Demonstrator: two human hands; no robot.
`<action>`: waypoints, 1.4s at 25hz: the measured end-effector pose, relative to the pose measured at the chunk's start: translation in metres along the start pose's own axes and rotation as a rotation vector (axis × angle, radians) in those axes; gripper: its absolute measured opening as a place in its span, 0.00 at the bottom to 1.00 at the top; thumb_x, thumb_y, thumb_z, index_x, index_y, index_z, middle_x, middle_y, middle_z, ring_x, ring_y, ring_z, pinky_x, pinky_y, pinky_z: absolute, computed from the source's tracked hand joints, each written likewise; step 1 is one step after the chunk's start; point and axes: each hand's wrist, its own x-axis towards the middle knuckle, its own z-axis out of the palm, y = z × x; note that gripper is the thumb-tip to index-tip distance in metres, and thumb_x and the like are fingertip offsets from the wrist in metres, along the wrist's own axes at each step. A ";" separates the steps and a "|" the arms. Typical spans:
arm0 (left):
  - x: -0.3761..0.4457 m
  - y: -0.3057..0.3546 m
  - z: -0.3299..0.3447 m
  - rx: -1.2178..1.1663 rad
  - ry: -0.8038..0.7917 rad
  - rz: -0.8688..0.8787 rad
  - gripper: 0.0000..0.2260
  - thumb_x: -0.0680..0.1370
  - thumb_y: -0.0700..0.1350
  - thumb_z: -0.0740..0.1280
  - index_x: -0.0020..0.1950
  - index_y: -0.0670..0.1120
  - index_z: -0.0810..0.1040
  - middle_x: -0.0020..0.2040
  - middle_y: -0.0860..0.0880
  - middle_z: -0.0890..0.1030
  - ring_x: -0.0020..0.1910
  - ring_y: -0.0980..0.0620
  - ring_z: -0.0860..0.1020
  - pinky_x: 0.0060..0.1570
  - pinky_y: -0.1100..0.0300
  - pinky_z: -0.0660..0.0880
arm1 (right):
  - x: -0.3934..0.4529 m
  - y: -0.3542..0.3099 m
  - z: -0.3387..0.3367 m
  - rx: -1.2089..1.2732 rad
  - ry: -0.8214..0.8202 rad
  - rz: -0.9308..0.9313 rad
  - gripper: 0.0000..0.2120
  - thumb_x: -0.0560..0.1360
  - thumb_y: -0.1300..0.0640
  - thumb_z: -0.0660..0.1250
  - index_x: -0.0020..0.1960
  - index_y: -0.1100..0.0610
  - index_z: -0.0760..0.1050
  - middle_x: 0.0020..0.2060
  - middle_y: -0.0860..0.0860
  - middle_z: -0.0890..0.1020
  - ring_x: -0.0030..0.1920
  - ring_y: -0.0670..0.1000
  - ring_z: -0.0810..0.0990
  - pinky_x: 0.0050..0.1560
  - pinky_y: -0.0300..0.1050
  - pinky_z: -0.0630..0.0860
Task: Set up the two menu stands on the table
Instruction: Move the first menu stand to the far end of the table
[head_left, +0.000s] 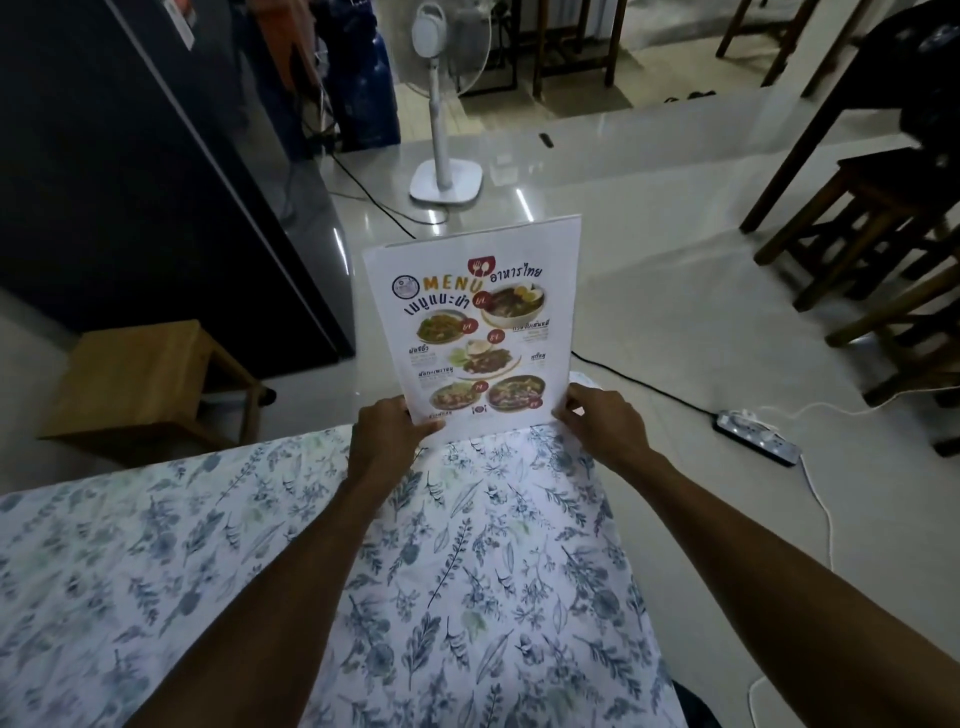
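Note:
A menu stand (475, 327), a clear upright holder with a white sheet printed with food photos and the word MENU, stands upright at the far edge of the table (218, 561), which is covered by a blue-and-white leaf-print cloth. My left hand (387, 441) grips its lower left corner. My right hand (597, 423) grips its lower right corner. Both arms reach forward over the cloth. Only one menu stand is in view.
Beyond the table are a white standing fan (444, 104), a black cabinet (130, 171) and a small wooden stool (150, 384) at left. Dark wooden stools (857, 234) stand at right. A power strip (756, 436) with cables lies on the tiled floor.

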 end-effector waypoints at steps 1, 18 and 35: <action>-0.001 -0.001 0.001 -0.007 0.005 -0.004 0.23 0.68 0.56 0.78 0.57 0.45 0.84 0.52 0.47 0.87 0.46 0.49 0.85 0.47 0.52 0.83 | 0.000 0.000 0.002 0.007 0.001 0.012 0.10 0.76 0.46 0.64 0.47 0.51 0.79 0.45 0.48 0.84 0.44 0.52 0.81 0.38 0.43 0.69; -0.019 -0.008 0.007 -0.060 -0.010 -0.017 0.20 0.70 0.54 0.77 0.58 0.47 0.83 0.50 0.48 0.87 0.46 0.49 0.85 0.48 0.51 0.81 | -0.007 -0.005 0.005 -0.035 -0.088 0.053 0.13 0.77 0.53 0.61 0.39 0.60 0.78 0.36 0.55 0.82 0.36 0.55 0.78 0.31 0.42 0.65; -0.127 -0.039 -0.061 -0.094 -0.039 0.012 0.33 0.68 0.57 0.77 0.68 0.47 0.70 0.61 0.47 0.81 0.57 0.46 0.80 0.56 0.48 0.78 | -0.140 -0.063 -0.015 0.103 -0.119 0.096 0.17 0.76 0.52 0.68 0.62 0.57 0.75 0.56 0.55 0.83 0.57 0.56 0.80 0.55 0.47 0.75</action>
